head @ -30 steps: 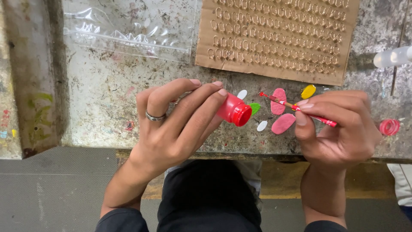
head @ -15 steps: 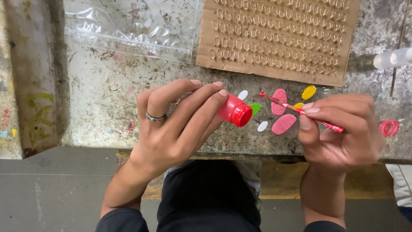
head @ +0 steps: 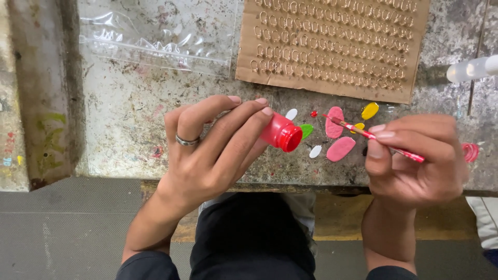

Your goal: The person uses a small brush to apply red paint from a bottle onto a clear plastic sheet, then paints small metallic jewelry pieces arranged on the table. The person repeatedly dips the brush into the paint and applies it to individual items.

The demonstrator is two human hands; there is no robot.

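My left hand (head: 212, 150), with a silver ring on one finger, grips a small red bottle (head: 280, 132) tilted sideways, its red cap pointing right. A thin red paintbrush (head: 373, 136) is pinched in my right hand (head: 415, 161), its tip over the paint blobs. Between the hands, on the worn table top (head: 129, 114), lie pink blobs (head: 340, 148), a yellow blob (head: 370, 110), a green blob (head: 306, 129) and white blobs (head: 315, 151).
A brown cardboard sheet (head: 332, 46) carrying rows of several small loops lies at the back. A clear plastic bag (head: 155, 36) sits at back left. A translucent bottle (head: 472, 68) lies at the right edge, a pink swirl (head: 470, 151) below it.
My right hand has shifted slightly right and down with the brush. The left hand and red bottle stay put.
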